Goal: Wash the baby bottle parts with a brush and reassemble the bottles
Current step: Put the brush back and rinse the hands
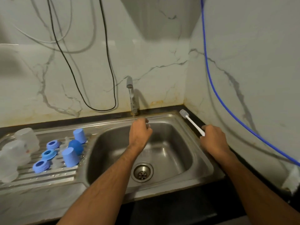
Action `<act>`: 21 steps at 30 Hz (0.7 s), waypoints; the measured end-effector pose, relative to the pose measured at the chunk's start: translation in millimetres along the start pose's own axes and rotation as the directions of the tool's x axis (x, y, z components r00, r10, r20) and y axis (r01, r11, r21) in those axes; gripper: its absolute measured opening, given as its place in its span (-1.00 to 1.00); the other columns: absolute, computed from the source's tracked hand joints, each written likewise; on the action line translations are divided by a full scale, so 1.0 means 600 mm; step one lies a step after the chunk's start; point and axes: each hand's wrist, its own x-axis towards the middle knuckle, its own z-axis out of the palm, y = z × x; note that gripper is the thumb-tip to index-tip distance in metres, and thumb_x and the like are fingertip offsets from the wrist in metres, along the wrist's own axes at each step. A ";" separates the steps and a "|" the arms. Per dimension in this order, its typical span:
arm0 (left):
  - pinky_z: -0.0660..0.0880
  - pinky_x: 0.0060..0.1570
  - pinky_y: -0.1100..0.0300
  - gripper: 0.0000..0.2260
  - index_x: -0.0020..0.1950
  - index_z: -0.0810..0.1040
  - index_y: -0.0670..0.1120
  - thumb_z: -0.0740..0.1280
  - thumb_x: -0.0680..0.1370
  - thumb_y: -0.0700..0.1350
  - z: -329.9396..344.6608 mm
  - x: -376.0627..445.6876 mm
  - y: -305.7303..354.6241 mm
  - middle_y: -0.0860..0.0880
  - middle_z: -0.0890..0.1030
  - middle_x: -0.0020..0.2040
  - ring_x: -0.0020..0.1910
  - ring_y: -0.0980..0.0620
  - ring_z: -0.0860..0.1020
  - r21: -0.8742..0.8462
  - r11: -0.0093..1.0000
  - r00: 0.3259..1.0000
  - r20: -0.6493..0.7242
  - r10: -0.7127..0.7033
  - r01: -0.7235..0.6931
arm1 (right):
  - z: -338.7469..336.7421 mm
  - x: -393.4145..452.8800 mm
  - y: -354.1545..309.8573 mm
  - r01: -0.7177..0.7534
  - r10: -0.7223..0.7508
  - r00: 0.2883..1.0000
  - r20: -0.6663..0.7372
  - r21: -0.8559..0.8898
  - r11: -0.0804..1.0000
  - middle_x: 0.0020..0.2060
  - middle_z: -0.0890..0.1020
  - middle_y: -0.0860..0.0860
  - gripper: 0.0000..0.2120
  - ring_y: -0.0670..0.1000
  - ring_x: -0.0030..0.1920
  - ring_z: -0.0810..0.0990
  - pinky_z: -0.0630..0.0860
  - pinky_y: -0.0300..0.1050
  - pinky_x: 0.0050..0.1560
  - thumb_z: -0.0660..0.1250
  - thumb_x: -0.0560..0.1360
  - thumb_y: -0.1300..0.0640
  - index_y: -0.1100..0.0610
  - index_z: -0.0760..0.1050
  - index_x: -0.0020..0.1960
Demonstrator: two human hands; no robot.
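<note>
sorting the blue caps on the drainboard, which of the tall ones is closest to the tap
The tall blue cap at the back of the drainboard, by the basin's rim. The other tall cap stands further forward, beside the darker blue ball-shaped piece.
</note>
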 end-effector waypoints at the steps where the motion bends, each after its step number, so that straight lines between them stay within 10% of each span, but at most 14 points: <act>1: 0.57 0.01 0.16 -0.77 0.18 0.62 -0.12 0.37 0.52 -0.19 0.012 0.001 0.002 -0.05 0.67 0.05 0.00 0.08 0.61 -0.005 1.000 1.000 0.011 0.002 -0.002 | 0.003 0.010 0.008 0.003 -0.003 1.000 0.005 -0.021 1.000 0.02 0.66 0.16 -0.78 0.12 -0.03 0.60 0.49 -0.06 0.01 0.42 0.54 0.22 0.20 0.60 0.19; 21: 0.44 0.04 0.26 -0.75 0.21 0.62 -0.19 0.36 0.53 -0.27 0.087 0.038 -0.044 -0.10 0.66 0.10 -0.01 0.14 0.51 0.024 1.000 0.999 0.039 -0.003 0.002 | 0.050 0.108 0.031 0.044 -0.021 0.998 0.057 -0.437 0.899 -0.08 0.58 0.07 -0.81 0.04 -0.08 0.42 0.46 -0.10 -0.04 0.32 0.61 0.04 0.13 0.57 0.13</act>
